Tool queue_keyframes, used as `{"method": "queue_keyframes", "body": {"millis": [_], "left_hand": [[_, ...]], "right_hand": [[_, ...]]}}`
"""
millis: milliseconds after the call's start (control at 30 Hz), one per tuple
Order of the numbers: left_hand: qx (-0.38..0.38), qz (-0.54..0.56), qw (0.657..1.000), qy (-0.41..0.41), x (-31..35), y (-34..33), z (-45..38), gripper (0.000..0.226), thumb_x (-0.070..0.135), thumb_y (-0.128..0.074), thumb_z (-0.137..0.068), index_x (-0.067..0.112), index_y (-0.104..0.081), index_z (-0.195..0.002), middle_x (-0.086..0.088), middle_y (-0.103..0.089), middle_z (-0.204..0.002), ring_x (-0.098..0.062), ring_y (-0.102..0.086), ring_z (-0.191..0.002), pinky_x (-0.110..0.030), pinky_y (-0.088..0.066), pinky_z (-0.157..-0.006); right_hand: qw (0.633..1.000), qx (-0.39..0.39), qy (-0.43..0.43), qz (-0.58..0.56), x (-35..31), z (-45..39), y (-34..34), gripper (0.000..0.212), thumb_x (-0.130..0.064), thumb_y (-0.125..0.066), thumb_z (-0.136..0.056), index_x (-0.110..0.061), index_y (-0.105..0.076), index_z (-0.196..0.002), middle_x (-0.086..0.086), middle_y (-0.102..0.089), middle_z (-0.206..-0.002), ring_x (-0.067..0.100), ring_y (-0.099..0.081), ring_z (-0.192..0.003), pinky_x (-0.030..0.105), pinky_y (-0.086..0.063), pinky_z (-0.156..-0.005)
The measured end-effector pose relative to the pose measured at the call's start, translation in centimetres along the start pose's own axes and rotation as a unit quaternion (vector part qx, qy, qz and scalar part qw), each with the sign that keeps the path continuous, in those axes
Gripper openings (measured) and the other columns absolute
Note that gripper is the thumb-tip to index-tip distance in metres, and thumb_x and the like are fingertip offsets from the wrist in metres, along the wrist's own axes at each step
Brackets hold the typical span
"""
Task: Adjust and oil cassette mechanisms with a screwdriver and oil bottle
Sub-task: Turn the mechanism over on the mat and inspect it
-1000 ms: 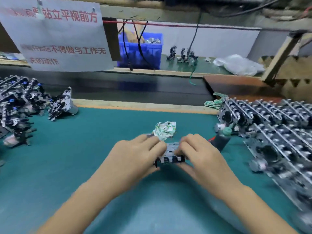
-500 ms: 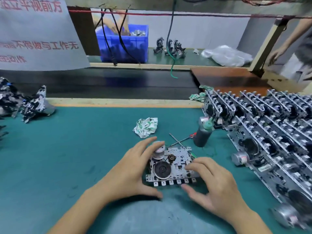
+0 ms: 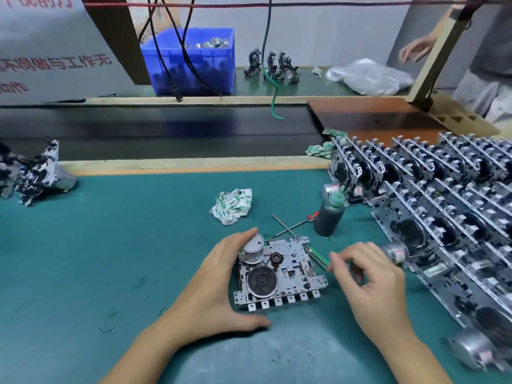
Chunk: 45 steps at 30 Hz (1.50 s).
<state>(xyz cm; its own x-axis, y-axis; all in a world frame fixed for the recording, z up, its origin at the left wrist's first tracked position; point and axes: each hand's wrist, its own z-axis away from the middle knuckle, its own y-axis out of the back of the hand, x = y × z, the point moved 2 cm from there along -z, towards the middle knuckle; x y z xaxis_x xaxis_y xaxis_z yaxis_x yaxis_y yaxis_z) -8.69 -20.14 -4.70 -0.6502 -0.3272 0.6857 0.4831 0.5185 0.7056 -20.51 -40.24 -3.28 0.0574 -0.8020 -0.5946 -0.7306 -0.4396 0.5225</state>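
Standing at the upper centre of the frame, a blue bin holds a heap of small silver metal parts; black cables hang down across its front wall. To its right, on the same far shelf, lies a clear plastic bag whose contents cannot be made out.

Right of centre on the green mat, a dark oil bottle with a green cap stands upright. Just left of its base lie two crossed thin tools, one a screwdriver with a red handle end beside the bottle. A crumpled cloth lies near the centre, apart from both hands.

The cassette mechanism lies flat on the mat at lower centre, its round black wheel and silver motor facing up.

The left hand cups the mechanism's left edge: the fingers curl around the motor at its upper left corner, and the thumb lies on the mat along the near edge. The right hand hovers just right of the mechanism, not touching it, its fingers loosely curled with forefinger and thumb drawn toward each other and nothing visible between them.

Rows of mechanisms stand on edge along the right side; a small pile lies at the left edge.
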Motion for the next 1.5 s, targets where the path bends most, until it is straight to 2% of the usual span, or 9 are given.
{"method": "queue_keyframes", "body": {"millis": [167, 533, 700, 833, 967, 1200, 1300, 1367, 1500], "left_hand": [[0.041, -0.098, 0.994, -0.036, 0.9, -0.2, -0.2, 0.098, 0.057, -0.069, -0.056, 0.039, -0.022, -0.140, 0.029, -0.035, -0.132, 0.006, -0.037, -0.121, -0.014, -0.025, -0.102], [-0.012, 0.020, 1.000, 0.005, -0.1, -0.1, 0.2, 0.110, 0.069, -0.081, -0.045, 0.066, -0.014, -0.133, 0.043, -0.025, -0.137, 0.010, -0.031, -0.129, -0.005, -0.024, -0.103], [-0.017, 0.028, 0.999, -0.014, 0.0, -0.1, 0.1, 0.111, 0.063, -0.082, -0.048, 0.063, -0.013, -0.135, 0.042, -0.026, -0.135, 0.007, -0.033, -0.130, -0.010, -0.028, -0.105], [-0.013, 0.035, 0.999, -0.025, 0.0, -0.2, 0.1, 0.103, 0.053, -0.080, -0.055, 0.063, -0.015, -0.134, 0.043, -0.027, -0.133, 0.007, -0.036, -0.127, -0.007, -0.029, -0.101], [-0.012, 0.045, 0.998, -0.032, 0.0, -0.3, 0.1, 0.103, 0.049, -0.082, -0.056, 0.062, -0.017, -0.134, 0.041, -0.029, -0.133, 0.005, -0.037, -0.127, -0.008, -0.030, -0.102], [0.008, 0.079, 0.997, -0.018, -0.2, -0.5, 0.1, 0.122, 0.049, -0.087, -0.049, 0.056, -0.008, -0.142, 0.034, -0.023, -0.145, 0.004, -0.028, -0.136, -0.010, -0.026, -0.106], [-0.012, 0.275, 0.960, 0.055, -0.8, 0.2, -0.7, 0.127, 0.056, -0.088, -0.040, 0.035, -0.018, -0.145, 0.015, -0.027, -0.150, 0.008, -0.033, -0.133, -0.010, -0.029, -0.105], [-0.058, 0.449, 0.887, 0.091, -1.1, 1.0, -1.3, 0.124, 0.073, -0.080, -0.038, 0.009, -0.039, -0.136, -0.004, -0.044, -0.142, -0.005, -0.051, -0.124, -0.018, -0.038, -0.104], [-0.168, 0.635, 0.745, 0.118, 0.2, 0.1, -2.4, 0.115, 0.080, -0.071, -0.050, -0.016, -0.052, -0.110, -0.024, -0.061, -0.085, -0.028, -0.063, -0.073, -0.031, -0.053, -0.069]], "right_hand": [[0.999, -0.030, 0.001, 0.012, 0.2, 0.3, -0.4, 0.037, -0.031, -0.052, -0.088, -0.012, -0.057, -0.057, -0.012, -0.045, -0.057, 0.004, -0.035, -0.061, 0.017, -0.029, -0.058], [0.991, -0.106, -0.071, -0.031, -0.2, 0.2, -0.3, 0.011, -0.048, -0.053, -0.081, -0.037, -0.054, -0.084, -0.019, -0.055, -0.085, -0.002, -0.048, -0.081, 0.012, -0.035, -0.067], [0.943, -0.332, 0.005, 0.019, -0.8, -0.3, -0.6, 0.080, -0.067, -0.066, -0.066, -0.046, -0.029, -0.135, -0.033, -0.025, -0.141, -0.008, -0.021, -0.134, 0.003, -0.013, -0.105], [0.883, -0.442, 0.068, 0.141, -1.1, -1.9, -1.2, 0.116, -0.068, -0.072, -0.058, -0.048, 0.005, -0.144, -0.035, 0.003, -0.146, -0.013, 0.007, -0.136, 0.003, 0.009, -0.105], [0.849, -0.473, 0.089, 0.217, -2.0, -2.9, -2.2, 0.128, -0.070, -0.074, -0.052, -0.028, -0.004, -0.151, -0.011, -0.019, -0.153, 0.009, -0.018, -0.140, 0.022, -0.015, -0.112], [0.853, -0.405, 0.167, 0.284, -3.0, -3.9, -2.4, 0.100, -0.064, -0.068, -0.055, -0.024, -0.032, -0.140, -0.010, -0.054, -0.125, 0.017, -0.055, -0.112, 0.030, -0.044, -0.082], [0.889, -0.423, 0.073, 0.160, -2.6, -4.6, -1.7, 0.089, -0.064, -0.070, -0.050, -0.034, -0.045, -0.130, -0.017, -0.063, -0.116, 0.010, -0.060, -0.104, 0.030, -0.047, -0.087], [0.886, -0.443, -0.083, -0.110, -2.4, -4.9, -1.6, 0.069, -0.054, -0.074, -0.049, -0.033, -0.059, -0.113, -0.019, -0.070, -0.102, 0.000, -0.064, -0.096, 0.022, -0.049, -0.086], [0.691, -0.470, -0.228, -0.499, -3.5, -3.7, -3.5, 0.062, -0.066, -0.077, -0.056, -0.021, -0.073, -0.099, -0.007, -0.073, -0.098, 0.007, -0.067, -0.095, 0.022, -0.052, -0.083]]}}
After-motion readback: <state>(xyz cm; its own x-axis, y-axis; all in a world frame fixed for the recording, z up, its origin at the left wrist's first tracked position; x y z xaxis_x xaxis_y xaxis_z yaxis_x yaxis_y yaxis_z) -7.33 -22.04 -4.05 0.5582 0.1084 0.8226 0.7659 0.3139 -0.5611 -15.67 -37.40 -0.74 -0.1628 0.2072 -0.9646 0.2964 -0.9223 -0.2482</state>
